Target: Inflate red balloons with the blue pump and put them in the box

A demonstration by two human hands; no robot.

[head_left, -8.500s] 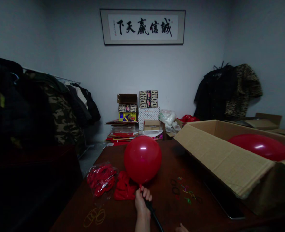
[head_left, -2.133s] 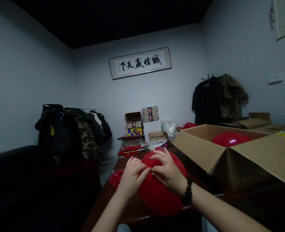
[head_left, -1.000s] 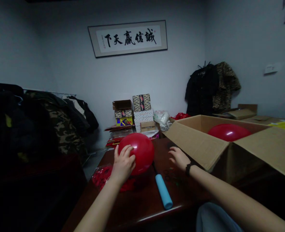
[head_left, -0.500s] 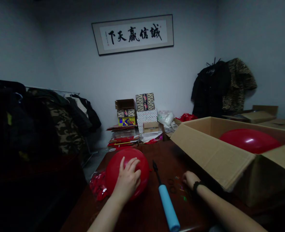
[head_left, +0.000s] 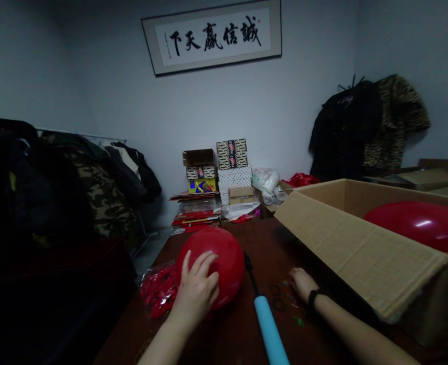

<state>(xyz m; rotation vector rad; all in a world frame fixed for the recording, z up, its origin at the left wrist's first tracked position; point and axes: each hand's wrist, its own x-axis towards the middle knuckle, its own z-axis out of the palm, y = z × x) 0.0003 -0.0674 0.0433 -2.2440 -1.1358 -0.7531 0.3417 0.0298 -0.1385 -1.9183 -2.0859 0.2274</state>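
An inflated red balloon (head_left: 229, 263) rests on the dark table, held under the curved, parted fingers of my left hand (head_left: 197, 289). Just left of it lies a clear packet of red balloons (head_left: 158, 291). To the right is a hand pump (head_left: 271, 329) with a light blue body and a black nozzle pointing away. My right hand (head_left: 303, 284), wearing a black band at the wrist, is down on the table with its fingers bent together by small coloured rubber bands (head_left: 294, 301). Its fingertips are too dim to show what they pinch. Black rings (head_left: 278, 304) lie beside the pump.
An open cardboard box (head_left: 355, 251) with another red balloon (head_left: 417, 223) inside stands at the right, beyond my right forearm. Stacked boxes (head_left: 234, 177) and red packets (head_left: 195, 215) are past the table's far edge. Coats hang on a rack (head_left: 106, 192) at the left.
The view has shifted, so the table and box appear moved. My left hand stays on the balloon, and my right hand stays low among the rubber bands.
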